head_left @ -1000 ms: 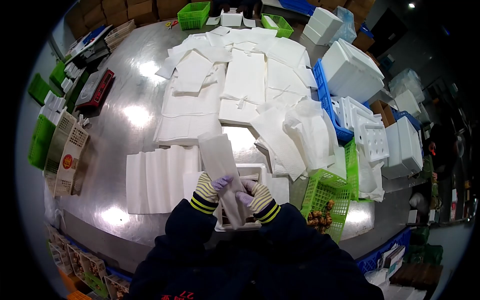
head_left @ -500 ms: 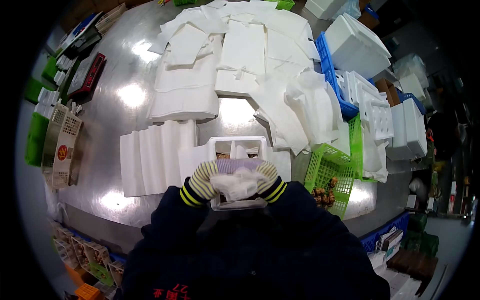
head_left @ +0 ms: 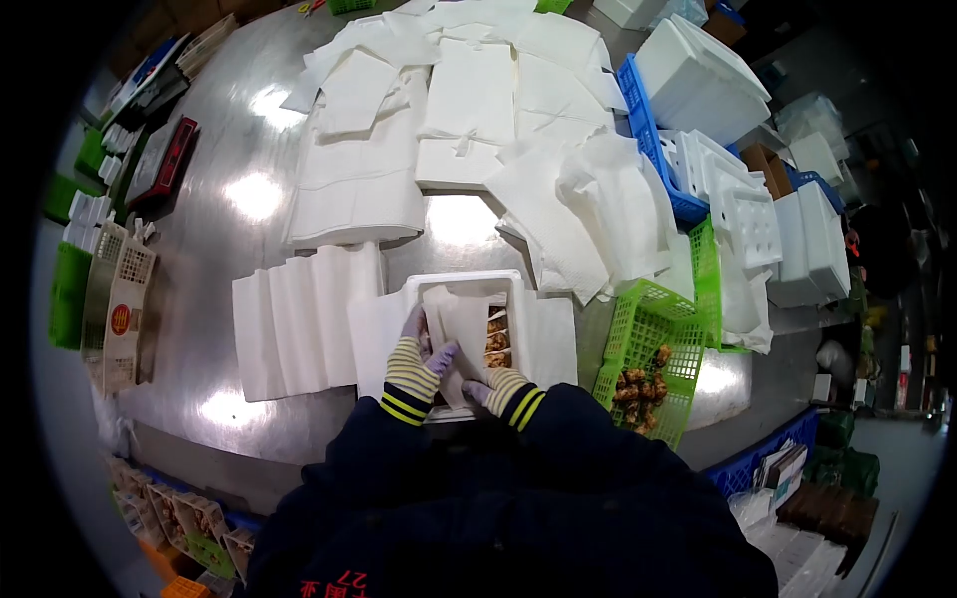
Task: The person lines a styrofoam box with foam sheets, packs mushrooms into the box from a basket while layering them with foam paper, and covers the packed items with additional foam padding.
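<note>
In front of me stands a white foam box [head_left: 515, 299] lined with white paper. A folded paper sheet [head_left: 461, 334] covers most of its inside. Brown, knobbly lumps [head_left: 496, 344], wrapped with strips of white, show in a row along the right side. My left hand [head_left: 417, 367], in a striped yellow and purple glove, grips the sheet's left edge, its thumb on top. At the near right corner of the sheet, my right hand [head_left: 495, 389], gloved alike, pinches the paper; its fingertips are partly hidden.
White paper sheets [head_left: 469, 90] are piled farther back, and a folded paper stack [head_left: 299, 319] lies left. At right, a green basket [head_left: 648, 309] holds several brown lumps. Blue crates, foam boxes [head_left: 698, 80] and a red scale [head_left: 174, 159] line the table's sides.
The crumpled white paper held between both hands is now spread as a folded sheet inside the box. My hands have moved slightly lower, and brown lumps show at the right.
</note>
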`<act>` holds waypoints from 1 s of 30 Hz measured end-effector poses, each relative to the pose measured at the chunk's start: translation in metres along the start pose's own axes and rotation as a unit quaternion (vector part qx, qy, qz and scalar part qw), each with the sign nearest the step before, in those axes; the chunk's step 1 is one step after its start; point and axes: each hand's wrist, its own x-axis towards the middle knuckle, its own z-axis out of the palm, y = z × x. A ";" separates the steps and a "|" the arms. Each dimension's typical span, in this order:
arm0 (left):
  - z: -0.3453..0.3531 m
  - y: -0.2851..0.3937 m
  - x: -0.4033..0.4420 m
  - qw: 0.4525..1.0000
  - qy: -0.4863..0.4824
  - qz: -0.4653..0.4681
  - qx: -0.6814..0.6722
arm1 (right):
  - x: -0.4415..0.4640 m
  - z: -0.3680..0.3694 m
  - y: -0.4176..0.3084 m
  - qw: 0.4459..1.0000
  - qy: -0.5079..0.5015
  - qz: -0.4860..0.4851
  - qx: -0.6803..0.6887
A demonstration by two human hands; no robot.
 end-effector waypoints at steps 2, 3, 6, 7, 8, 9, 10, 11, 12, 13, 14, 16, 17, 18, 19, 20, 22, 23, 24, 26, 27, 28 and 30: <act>0.003 0.014 0.002 0.994 0.047 0.023 0.098 | 0.010 0.001 0.001 0.999 0.034 0.010 0.002; -0.003 0.017 0.003 0.923 -0.031 0.118 0.366 | 0.018 -0.001 0.001 0.999 -0.012 0.041 -0.001; -0.007 0.004 -0.003 0.717 -0.168 0.142 0.661 | 0.020 -0.018 -0.015 0.994 -0.043 0.059 -0.084; -0.010 -0.003 -0.002 0.701 -0.164 0.150 0.678 | 0.022 -0.007 -0.005 0.998 0.030 -0.001 -0.047; -0.012 -0.009 -0.001 0.684 -0.158 0.158 0.694 | 0.023 -0.010 -0.007 0.998 0.003 0.010 -0.059; -0.009 -0.005 0.003 0.660 -0.168 0.118 0.723 | 0.023 -0.011 -0.010 0.999 -0.003 0.021 -0.032; -0.010 -0.010 0.003 0.661 -0.167 0.118 0.722 | 0.024 -0.013 -0.012 0.999 -0.009 0.032 -0.004; -0.012 -0.019 0.005 0.646 -0.164 0.116 0.737 | 0.014 -0.009 -0.014 0.995 0.045 0.067 -0.052; -0.013 -0.023 0.006 0.631 -0.161 0.113 0.751 | -0.011 -0.013 -0.039 0.985 0.097 0.102 -0.100; -0.013 -0.024 0.006 0.625 -0.171 0.096 0.756 | -0.031 -0.014 -0.053 0.978 0.180 -0.007 -0.108; -0.011 -0.023 0.005 0.622 -0.173 0.091 0.758 | -0.039 -0.010 -0.056 0.918 0.310 -0.108 -0.222; -0.015 -0.025 0.007 0.623 -0.172 0.142 0.750 | -0.045 -0.013 -0.061 0.930 0.190 -0.120 -0.292; -0.014 -0.026 0.010 0.603 -0.200 0.112 0.764 | -0.039 -0.008 -0.055 0.934 0.117 -0.123 -0.315; -0.009 -0.022 0.014 0.581 -0.227 0.084 0.777 | -0.030 -0.002 -0.046 0.933 0.043 -0.124 -0.336; -0.005 -0.019 0.018 0.568 -0.254 0.062 0.781 | -0.019 -0.001 -0.041 0.945 0.030 -0.131 -0.298; -0.005 -0.023 0.022 0.568 -0.264 0.062 0.777 | -0.009 0.002 -0.028 0.953 0.026 -0.126 -0.274; -0.005 -0.023 0.029 0.604 -0.239 0.066 0.758 | -0.001 -0.008 -0.035 0.962 -0.033 -0.072 -0.261; -0.005 -0.024 0.032 0.612 -0.210 0.096 0.756 | 0.003 -0.012 -0.038 0.960 -0.050 -0.055 -0.270; -0.003 -0.022 0.036 0.620 -0.181 0.125 0.753 | 0.008 -0.014 -0.036 0.959 -0.078 -0.065 -0.265; -0.008 -0.040 0.039 0.602 -0.198 0.106 0.766 | 0.024 0.006 -0.012 0.971 -0.079 -0.054 -0.221; -0.005 -0.038 0.040 0.586 -0.211 0.080 0.778 | 0.026 0.009 -0.014 0.980 -0.080 -0.043 -0.177; -0.002 -0.036 0.043 0.568 -0.225 0.058 0.790 | 0.024 0.008 -0.012 0.979 -0.073 -0.049 -0.182; -0.003 -0.027 0.045 0.592 -0.207 0.083 0.774 | 0.002 -0.012 -0.036 0.966 -0.056 -0.078 -0.240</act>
